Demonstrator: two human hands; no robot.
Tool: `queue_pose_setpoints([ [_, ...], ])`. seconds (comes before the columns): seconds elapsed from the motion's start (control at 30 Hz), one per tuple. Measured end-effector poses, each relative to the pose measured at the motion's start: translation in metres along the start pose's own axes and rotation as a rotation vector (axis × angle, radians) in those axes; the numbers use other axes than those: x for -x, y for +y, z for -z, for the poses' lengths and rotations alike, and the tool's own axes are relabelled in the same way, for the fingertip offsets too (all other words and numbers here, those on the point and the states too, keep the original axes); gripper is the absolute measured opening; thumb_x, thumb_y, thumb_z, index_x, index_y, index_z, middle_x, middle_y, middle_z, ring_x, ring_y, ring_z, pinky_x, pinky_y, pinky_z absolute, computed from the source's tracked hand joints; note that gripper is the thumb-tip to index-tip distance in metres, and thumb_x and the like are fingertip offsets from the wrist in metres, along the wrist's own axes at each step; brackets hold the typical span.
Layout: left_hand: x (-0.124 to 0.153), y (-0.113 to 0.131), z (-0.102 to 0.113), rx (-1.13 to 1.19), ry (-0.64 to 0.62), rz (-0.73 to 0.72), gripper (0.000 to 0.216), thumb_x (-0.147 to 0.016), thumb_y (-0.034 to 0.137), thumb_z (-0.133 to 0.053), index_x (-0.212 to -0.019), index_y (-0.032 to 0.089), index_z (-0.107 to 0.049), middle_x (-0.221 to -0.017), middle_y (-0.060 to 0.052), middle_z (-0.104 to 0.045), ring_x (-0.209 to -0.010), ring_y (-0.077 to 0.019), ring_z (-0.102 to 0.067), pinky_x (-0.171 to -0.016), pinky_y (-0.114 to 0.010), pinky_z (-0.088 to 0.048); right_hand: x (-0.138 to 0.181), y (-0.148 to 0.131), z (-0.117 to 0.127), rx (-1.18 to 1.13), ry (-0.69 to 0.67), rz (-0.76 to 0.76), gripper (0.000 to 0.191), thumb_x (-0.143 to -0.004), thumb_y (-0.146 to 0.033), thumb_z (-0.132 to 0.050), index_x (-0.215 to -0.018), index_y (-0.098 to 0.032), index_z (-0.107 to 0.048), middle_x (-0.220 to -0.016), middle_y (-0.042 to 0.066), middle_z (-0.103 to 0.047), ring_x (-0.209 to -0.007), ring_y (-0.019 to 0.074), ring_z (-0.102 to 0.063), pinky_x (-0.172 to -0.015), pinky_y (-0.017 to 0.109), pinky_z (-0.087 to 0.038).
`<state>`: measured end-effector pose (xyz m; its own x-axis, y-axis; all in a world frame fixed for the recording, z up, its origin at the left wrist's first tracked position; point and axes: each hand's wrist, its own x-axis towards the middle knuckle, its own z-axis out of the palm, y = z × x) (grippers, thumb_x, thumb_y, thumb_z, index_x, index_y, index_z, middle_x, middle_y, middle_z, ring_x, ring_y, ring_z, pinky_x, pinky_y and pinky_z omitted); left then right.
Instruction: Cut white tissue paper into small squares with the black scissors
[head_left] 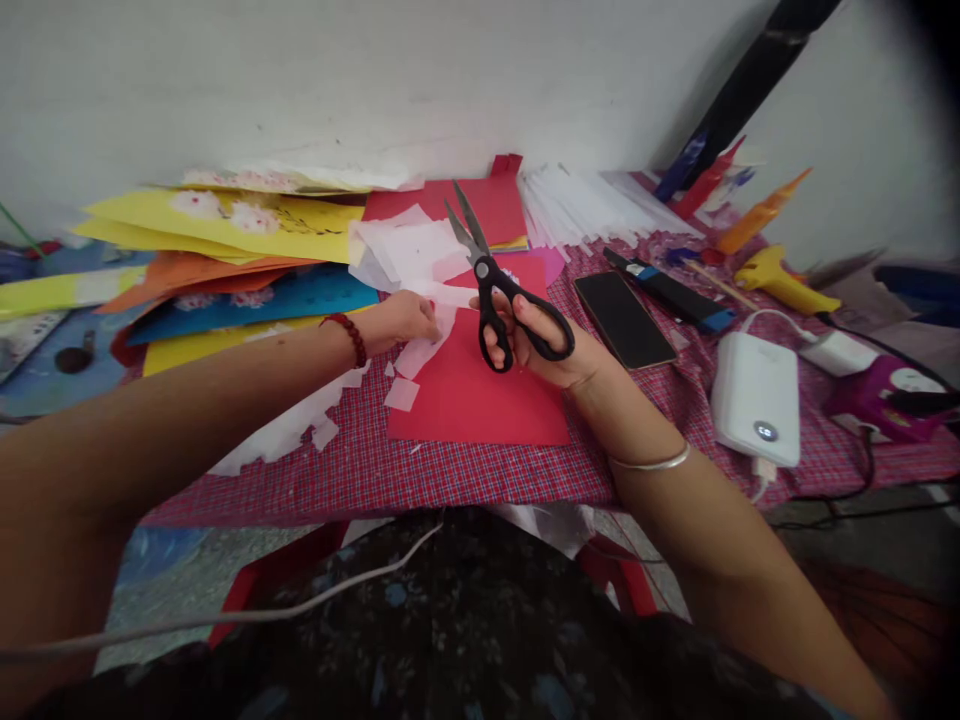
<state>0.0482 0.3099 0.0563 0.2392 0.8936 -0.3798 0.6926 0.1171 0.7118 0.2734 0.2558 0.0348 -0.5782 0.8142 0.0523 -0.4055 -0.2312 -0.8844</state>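
Black-handled scissors (481, 268) are in my right hand (547, 340), with my fingers through the handle loops. The blades stand a little apart and point away from me toward the wall. My left hand (415, 318) is closed on a thin white paper strip (459, 296), which stretches across toward my right hand. Both hands are over a red paper sheet (480, 395). A small white paper square (402, 394) lies at the sheet's left edge. More thin white paper (420, 248) is piled just beyond my left hand.
Yellow decorated sheets (315, 222) and a blue sheet (300, 300) are stacked at left. White strips (592, 205) lie at the back. On the right are a phone (625, 318), a black cutter (667, 288), a white power bank (756, 395), a yellow glue gun (784, 280) and cables.
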Motion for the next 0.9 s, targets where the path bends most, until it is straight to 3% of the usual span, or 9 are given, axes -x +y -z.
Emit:
queue_pose_setpoints([
  [0.17,0.013,0.009,0.006,-0.004,0.068,0.03,0.014,-0.07,0.012,-0.069,-0.063,0.017,-0.059,-0.059,0.0,-0.052,-0.051,-0.0112,-0.042,-0.054,-0.028,-0.025,0.001,-0.001,-0.005,0.024,0.012,0.015,0.068,-0.077,-0.065,-0.081,-0.117,-0.014,-0.062,-0.078,-0.001,-0.067,-0.062,0.011,-0.063,-0.056,0.024,-0.051],
  [0.3,0.035,0.013,0.028,0.285,0.135,-0.057,0.015,-0.068,0.008,-0.067,-0.068,0.018,-0.056,-0.061,0.002,-0.053,-0.051,-0.0098,-0.047,-0.051,-0.025,-0.031,0.002,-0.003,-0.006,0.062,0.003,0.01,0.073,-0.076,-0.067,-0.08,-0.121,-0.014,-0.058,-0.08,-0.001,-0.065,-0.063,0.0109,-0.062,-0.057,0.026,-0.05],
  [0.47,0.093,0.005,0.063,0.557,0.223,-0.186,0.042,-0.064,0.007,-0.074,-0.102,0.021,-0.062,-0.06,0.008,-0.048,-0.047,-0.0093,-0.049,-0.049,-0.024,-0.038,0.01,-0.001,-0.016,0.203,-0.046,0.036,0.065,-0.081,-0.069,-0.074,-0.119,-0.018,-0.056,-0.084,0.001,-0.064,-0.068,0.0119,-0.062,-0.058,0.026,-0.047],
  [0.63,0.158,-0.021,0.084,0.428,0.4,-0.314,0.054,-0.069,0.01,-0.074,-0.121,0.017,-0.062,-0.078,0.0,-0.066,-0.063,-0.0121,-0.061,-0.056,-0.023,-0.048,0.017,-0.002,-0.052,0.513,-0.267,0.08,0.058,-0.093,-0.061,-0.066,-0.132,-0.02,-0.054,-0.101,0.006,-0.062,-0.089,0.018,-0.059,-0.078,0.032,-0.05],
  [0.77,0.194,-0.045,0.09,0.328,0.467,-0.363,0.056,-0.073,0.016,-0.073,-0.128,0.016,-0.061,-0.085,-0.003,-0.069,-0.07,-0.0145,-0.063,-0.058,-0.024,-0.05,0.011,0.003,-0.092,0.677,-0.378,-0.03,0.067,-0.093,-0.06,-0.064,-0.144,-0.017,-0.051,-0.118,0.012,-0.061,-0.105,0.0244,-0.057,-0.092,0.039,-0.051],
  [0.83,0.206,-0.058,0.091,0.36,0.475,-0.361,0.05,-0.074,0.017,-0.074,-0.123,0.018,-0.063,-0.081,-0.001,-0.068,-0.068,-0.0132,-0.062,-0.059,-0.023,-0.049,0.004,0.008,-0.11,0.694,-0.412,-0.109,0.07,-0.094,-0.061,-0.063,-0.146,-0.016,-0.05,-0.12,0.014,-0.06,-0.109,0.0256,-0.057,-0.094,0.04,-0.051],
  [0.9,0.213,-0.073,0.092,0.408,0.497,-0.362,0.033,-0.074,0.02,-0.075,-0.106,0.019,-0.068,-0.08,0.0,-0.068,-0.068,-0.0119,-0.061,-0.06,-0.022,-0.049,-0.003,0.014,-0.123,0.663,-0.447,-0.15,0.071,-0.094,-0.062,-0.063,-0.144,-0.014,-0.05,-0.111,0.012,-0.06,-0.101,0.0225,-0.057,-0.09,0.038,-0.052],
])
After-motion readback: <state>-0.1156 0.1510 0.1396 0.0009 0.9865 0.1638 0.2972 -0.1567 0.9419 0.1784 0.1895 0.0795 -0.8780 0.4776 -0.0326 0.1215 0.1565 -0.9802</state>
